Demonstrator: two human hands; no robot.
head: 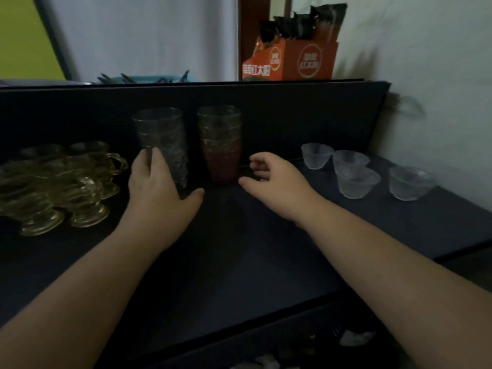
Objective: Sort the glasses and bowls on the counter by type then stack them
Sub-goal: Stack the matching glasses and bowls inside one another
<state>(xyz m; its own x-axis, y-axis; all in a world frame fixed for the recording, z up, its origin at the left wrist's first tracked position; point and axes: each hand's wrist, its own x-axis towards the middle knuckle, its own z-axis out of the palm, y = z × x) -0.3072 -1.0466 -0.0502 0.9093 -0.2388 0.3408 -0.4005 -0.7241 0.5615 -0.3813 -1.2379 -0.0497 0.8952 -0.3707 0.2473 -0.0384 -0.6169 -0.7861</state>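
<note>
Both hands reach toward 2 stacks of tall tumblers on a dark surface [226,257].

The left hand [157,187] wraps the lower part of the stack of tall grey textured glass tumblers [162,139] at 11 o'clock, its fingers [149,158] curled around the far side and the thumb spread at the base. The right hand [274,182] hovers just beside the stack of tall amber-red textured glass tumblers [219,139] at 12 o'clock, fingers loosely curled and holding nothing. At 9 o'clock stands a cluster of yellow footed glass bowls [61,187], packed close together. At 2 o'clock 4 small clear frosted glass bowls [356,182] stand unstacked, near one another. An orange carton [308,59] stands on the ledge behind at 1 o'clock.
</note>
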